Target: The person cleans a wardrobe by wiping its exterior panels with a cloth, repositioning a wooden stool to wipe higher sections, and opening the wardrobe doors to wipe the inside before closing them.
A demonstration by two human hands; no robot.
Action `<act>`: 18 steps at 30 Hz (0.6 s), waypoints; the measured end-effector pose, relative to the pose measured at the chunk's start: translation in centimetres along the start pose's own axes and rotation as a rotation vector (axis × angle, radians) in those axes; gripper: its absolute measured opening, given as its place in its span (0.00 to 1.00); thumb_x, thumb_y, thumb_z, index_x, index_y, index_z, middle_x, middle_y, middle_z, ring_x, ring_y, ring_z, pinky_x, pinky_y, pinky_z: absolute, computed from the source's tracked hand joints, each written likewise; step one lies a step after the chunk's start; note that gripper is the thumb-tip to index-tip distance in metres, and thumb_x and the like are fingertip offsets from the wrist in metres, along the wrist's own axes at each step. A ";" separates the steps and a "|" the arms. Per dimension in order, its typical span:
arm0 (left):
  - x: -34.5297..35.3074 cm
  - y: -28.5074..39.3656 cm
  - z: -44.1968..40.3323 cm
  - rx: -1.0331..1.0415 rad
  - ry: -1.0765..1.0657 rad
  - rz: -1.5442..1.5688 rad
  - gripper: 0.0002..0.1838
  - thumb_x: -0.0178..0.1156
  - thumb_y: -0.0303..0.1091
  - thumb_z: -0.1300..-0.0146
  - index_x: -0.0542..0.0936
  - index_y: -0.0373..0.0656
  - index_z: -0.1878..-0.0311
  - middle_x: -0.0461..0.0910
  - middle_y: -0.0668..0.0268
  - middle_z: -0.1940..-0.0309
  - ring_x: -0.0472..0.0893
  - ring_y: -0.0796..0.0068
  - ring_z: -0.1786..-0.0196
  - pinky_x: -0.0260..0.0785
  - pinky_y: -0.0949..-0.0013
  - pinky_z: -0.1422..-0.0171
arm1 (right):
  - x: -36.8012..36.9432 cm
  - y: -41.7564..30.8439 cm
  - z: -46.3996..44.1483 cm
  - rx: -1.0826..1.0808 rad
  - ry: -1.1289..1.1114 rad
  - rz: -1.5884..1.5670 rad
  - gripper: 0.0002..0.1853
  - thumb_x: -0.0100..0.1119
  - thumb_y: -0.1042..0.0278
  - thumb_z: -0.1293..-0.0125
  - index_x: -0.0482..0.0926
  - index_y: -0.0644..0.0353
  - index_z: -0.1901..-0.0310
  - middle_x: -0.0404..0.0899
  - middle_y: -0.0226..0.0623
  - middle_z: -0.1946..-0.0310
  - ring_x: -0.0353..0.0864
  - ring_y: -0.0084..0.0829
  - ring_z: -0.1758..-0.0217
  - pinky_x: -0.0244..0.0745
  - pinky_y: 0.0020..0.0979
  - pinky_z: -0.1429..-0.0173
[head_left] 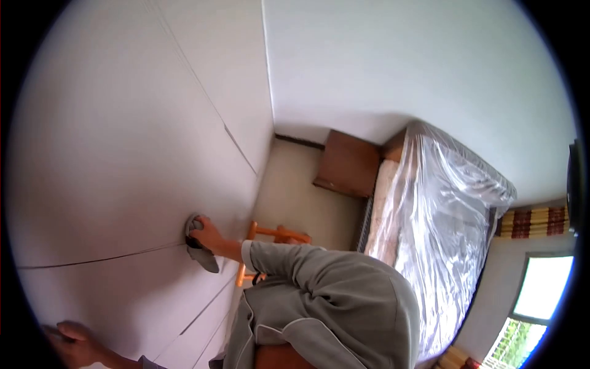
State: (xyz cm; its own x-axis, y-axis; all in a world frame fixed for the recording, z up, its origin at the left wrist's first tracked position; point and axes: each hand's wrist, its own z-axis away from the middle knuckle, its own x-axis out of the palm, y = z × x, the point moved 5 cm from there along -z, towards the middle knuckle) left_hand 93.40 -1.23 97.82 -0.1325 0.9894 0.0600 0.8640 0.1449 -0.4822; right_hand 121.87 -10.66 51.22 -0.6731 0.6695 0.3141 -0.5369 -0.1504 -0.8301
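My right hand (206,235) is closed on a grey cloth (203,257), pressed against a large pale panelled surface (123,154) beside a dark seam. Part of the cloth hangs loose below the fingers. Down at the lower left, my left hand (77,345) rests against the same surface with its thumb apart from the other fingers, partly lost in the dark edge of the view. No held thing can be made out there.
An orange wooden frame (251,232) stands beside my right forearm. Beyond it are a brown cabinet (349,161) and a bed under clear plastic sheeting (439,246). A window (543,288) and patterned curtain (533,222) are at the right, near a black object (574,187).
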 end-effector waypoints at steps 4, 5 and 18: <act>-1.7 0.8 -1.0 0.145 0.185 0.075 0.26 0.42 0.56 0.25 0.83 0.53 0.43 0.84 0.57 0.49 0.86 0.59 0.52 0.82 0.58 0.54 | 2.5 -12.5 4.5 -0.154 0.034 -0.227 0.32 0.63 0.64 0.41 0.65 0.57 0.35 0.70 0.45 0.41 0.69 0.44 0.38 0.65 0.36 0.34; -2.8 1.7 -1.5 0.123 0.198 0.107 0.24 0.43 0.53 0.25 0.82 0.51 0.42 0.82 0.56 0.46 0.83 0.57 0.47 0.79 0.56 0.49 | 2.8 -16.3 5.9 -0.425 0.014 -0.145 0.31 0.62 0.66 0.40 0.65 0.57 0.35 0.68 0.45 0.40 0.68 0.43 0.37 0.63 0.35 0.33; -7.3 4.9 -2.2 -0.090 0.174 0.351 0.21 0.46 0.37 0.28 0.77 0.43 0.37 0.70 0.54 0.34 0.68 0.52 0.30 0.54 0.45 0.25 | 6.0 -31.8 9.1 -1.475 0.210 0.246 0.22 0.63 0.72 0.41 0.76 0.56 0.43 0.63 0.49 0.42 0.62 0.50 0.38 0.59 0.42 0.34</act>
State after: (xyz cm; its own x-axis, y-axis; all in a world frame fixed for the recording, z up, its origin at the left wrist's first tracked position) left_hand 99.65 -7.67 96.91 0.2562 0.9650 0.0564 0.8823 -0.2096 -0.4214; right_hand 130.31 -8.50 83.71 -0.5166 0.8450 0.1382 0.6378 0.4875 -0.5963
